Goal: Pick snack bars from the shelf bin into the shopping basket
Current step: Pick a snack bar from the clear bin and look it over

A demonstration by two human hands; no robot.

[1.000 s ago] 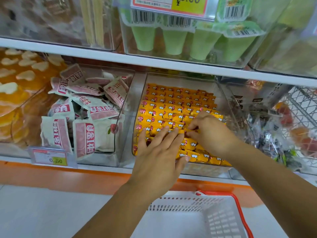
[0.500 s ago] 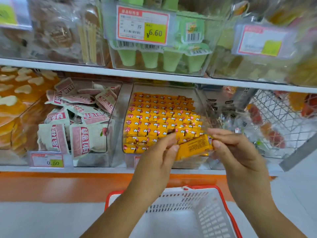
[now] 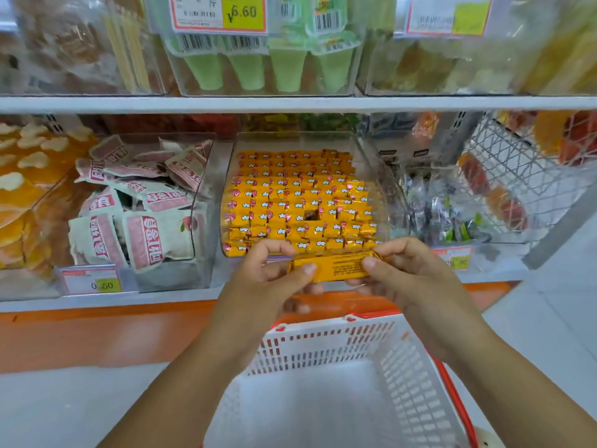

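**One bar in hand, none yet in the basket**

You hold a single orange snack bar (image 3: 336, 268) level between both hands. Your left hand (image 3: 268, 279) pinches its left end between thumb and fingers, and your right hand (image 3: 410, 273) pinches the right end the same way. The bar sits just in front of the shelf bin (image 3: 378, 176) and above the far rim of the shopping basket (image 3: 323, 344) — not yet inside it.

Judged from this, you are early in the task. One dark gap (image 3: 311, 215) shows in the bin's packed rows, and no bar shows in the part of the basket floor you can see. What is left is to lower this bar and let go, then pick more; the bin looks nearly full.

As for writing, the bar's upper face carries a block of small black print, too fine to read. The yellow price tag (image 3: 244, 11) overhead reads "6.60" after a yen sign. The tag (image 3: 105, 285) under the pink-and-white packets (image 3: 155, 234) reads "0.50". Those packets bear large white Chinese characters on pink bands. A third tag (image 3: 454, 258) beside your right hand is partly hidden — it seems to end in "90".
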